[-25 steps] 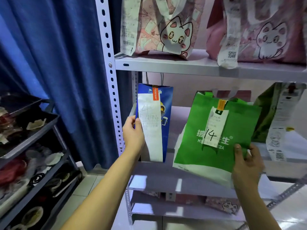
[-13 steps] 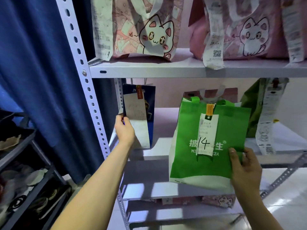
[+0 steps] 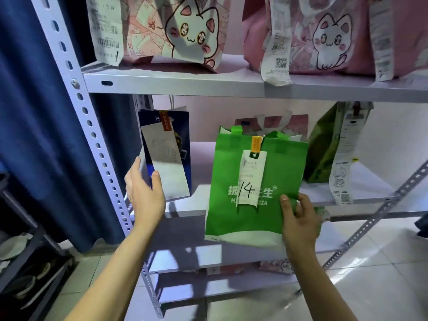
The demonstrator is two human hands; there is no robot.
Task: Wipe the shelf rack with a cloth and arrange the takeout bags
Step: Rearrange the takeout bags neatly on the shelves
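The green bag [image 3: 254,181], marked 14 on its receipt, is gripped at its lower right corner by the right hand [image 3: 298,222], thumb on the front, and is held at the front edge of the middle shelf [image 3: 185,212]. The left hand [image 3: 144,195] is spread wide, fingers straight, just beside the blue bag [image 3: 183,144] standing at the shelf's left end; whether it is touched cannot be told. Further up, two pink cat bags [image 3: 185,31] are seen on the upper shelf [image 3: 176,83]
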